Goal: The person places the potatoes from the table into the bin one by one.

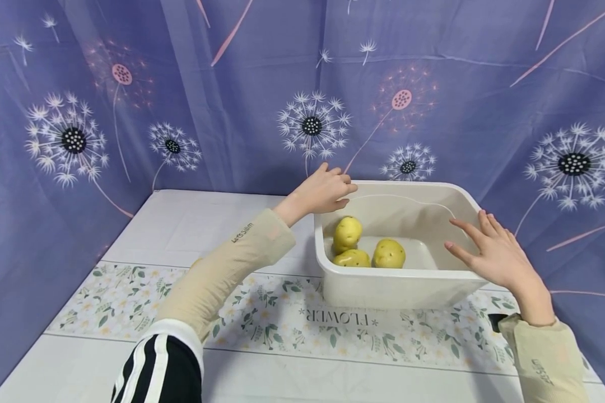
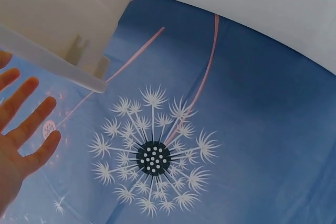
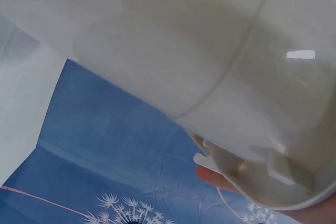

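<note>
A white plastic bin (image 1: 383,288) stands on the table with three yellow potatoes in its left part: a potato (image 1: 348,230) at the back, a potato (image 1: 353,258) in front of it and a potato (image 1: 389,253) to their right. My left hand (image 1: 325,189) is over the bin's back left corner; its fingers look spread beside the rim (image 2: 47,59) in the left wrist view. At the right rim is my right hand (image 1: 499,254), fingers extended and spread, thumb over the inside. In the right wrist view, a finger (image 3: 215,178) shows just outside the rim.
A white table cover (image 1: 262,364) with a floral band lies under the bin. Purple dandelion-print curtain (image 1: 242,112) hangs close behind the bin and along both sides. A small yellow thing (image 1: 196,261) peeks out behind the left forearm. A dark piece (image 1: 495,321) sits at the right wrist.
</note>
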Motion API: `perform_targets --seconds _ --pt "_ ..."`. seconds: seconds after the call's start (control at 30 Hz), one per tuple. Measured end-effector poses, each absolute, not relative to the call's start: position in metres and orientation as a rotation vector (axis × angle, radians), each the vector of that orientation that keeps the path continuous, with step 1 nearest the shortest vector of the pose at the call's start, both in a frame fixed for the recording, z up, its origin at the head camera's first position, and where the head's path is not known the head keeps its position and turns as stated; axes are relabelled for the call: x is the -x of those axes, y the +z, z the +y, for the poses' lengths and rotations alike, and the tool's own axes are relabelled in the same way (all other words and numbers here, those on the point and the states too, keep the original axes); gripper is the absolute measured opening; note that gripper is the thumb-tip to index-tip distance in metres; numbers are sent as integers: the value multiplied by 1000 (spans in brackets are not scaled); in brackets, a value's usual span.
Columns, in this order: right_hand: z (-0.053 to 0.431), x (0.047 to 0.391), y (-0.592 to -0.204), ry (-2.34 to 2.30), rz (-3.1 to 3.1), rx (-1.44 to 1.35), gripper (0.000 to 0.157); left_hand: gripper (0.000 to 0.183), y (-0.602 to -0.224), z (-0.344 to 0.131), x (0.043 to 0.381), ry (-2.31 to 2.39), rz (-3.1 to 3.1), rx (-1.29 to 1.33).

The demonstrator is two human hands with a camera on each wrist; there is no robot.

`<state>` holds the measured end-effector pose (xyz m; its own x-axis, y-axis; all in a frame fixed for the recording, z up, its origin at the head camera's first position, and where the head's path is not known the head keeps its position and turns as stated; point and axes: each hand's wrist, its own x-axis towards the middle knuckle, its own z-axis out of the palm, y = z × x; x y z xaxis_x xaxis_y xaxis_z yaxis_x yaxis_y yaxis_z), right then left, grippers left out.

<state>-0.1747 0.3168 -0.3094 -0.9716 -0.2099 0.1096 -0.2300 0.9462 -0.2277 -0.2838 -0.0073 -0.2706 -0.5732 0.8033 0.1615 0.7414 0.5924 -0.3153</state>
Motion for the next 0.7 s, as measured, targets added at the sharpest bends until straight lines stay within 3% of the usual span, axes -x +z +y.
perform_targets --seconds 0.7 --pt "318 175 -312 365 -2995 -347 61 22 -279 -20 278 243 -2470 1263"
